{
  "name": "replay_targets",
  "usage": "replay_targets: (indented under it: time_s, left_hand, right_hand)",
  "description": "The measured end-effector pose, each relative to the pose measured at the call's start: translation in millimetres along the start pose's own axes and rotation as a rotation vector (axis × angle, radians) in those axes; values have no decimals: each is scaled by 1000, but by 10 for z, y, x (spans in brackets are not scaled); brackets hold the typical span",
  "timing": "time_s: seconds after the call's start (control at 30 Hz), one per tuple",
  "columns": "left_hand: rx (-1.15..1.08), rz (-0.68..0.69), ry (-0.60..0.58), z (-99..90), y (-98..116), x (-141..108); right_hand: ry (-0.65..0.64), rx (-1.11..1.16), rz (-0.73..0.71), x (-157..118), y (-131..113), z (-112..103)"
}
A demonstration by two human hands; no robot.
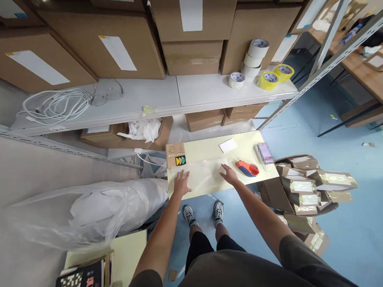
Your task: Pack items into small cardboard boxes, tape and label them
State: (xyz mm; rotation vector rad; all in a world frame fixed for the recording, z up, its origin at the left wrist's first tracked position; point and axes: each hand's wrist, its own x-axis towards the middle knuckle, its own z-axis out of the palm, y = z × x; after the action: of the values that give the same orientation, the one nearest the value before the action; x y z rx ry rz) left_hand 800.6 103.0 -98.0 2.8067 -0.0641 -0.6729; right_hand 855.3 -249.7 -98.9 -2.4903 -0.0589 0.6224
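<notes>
A thin, whitish translucent sheet [205, 173] lies flat on the pale yellow table [207, 149]. My left hand [182, 184] rests on the sheet's left part with its fingers spread. On the right part, my right hand [229, 175] lies with fingers apart. Neither hand grips anything. Just beyond my left hand is a small brown cardboard box [174, 150] with a colourful label. An orange and blue tape dispenser [248, 168] lies right of my right hand. Farther back is a white card [228, 145], and a blurred purple item [264, 153] lies near the right edge.
A grey shelf [145, 94] bears large cartons, a coiled white cable [59, 105] and tape rolls [269, 80]. Cut-open cardboard boxes [304, 189] are piled on the floor at right. At left are a big clear plastic bag [118, 206] and a stack of books [80, 283].
</notes>
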Motion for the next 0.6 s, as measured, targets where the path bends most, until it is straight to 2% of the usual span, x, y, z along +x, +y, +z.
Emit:
replay_targets:
  time_s: [0.1,0.17,0.23,0.27,0.33,0.4,0.47,0.53,0.6]
  left_hand:
    - [-40,10,81,51,11,-55]
    - [-50,-39,61,103,30,-83]
    - [-43,-78,15,152,57,-89]
    - [-38,-85,-1,169,74,-83]
    - [-31,-82,-14,184,109,-56]
    - [-33,-79,-29,175,144,-19]
    - [-31,-75,-40,159,177,19]
    - [-18,-67,-43,152,208,53]
    - [-7,-64,-38,162,240,82]
  right_hand:
    - [-105,-138,-81,29,10,43]
    - [-159,-205,-105,29,40,38]
    - [-144,-239,-130,16,101,-5]
    - [-99,-244,-135,2,147,-42]
    - [77,-241,-91,-46,273,-144]
    - [313,-232,40,-117,438,-270]
    - [484,-220,185,-195,619,-393]
    - [543,-213,263,-261,779,-488]
    - [533,-201,287,-301,890,-546]
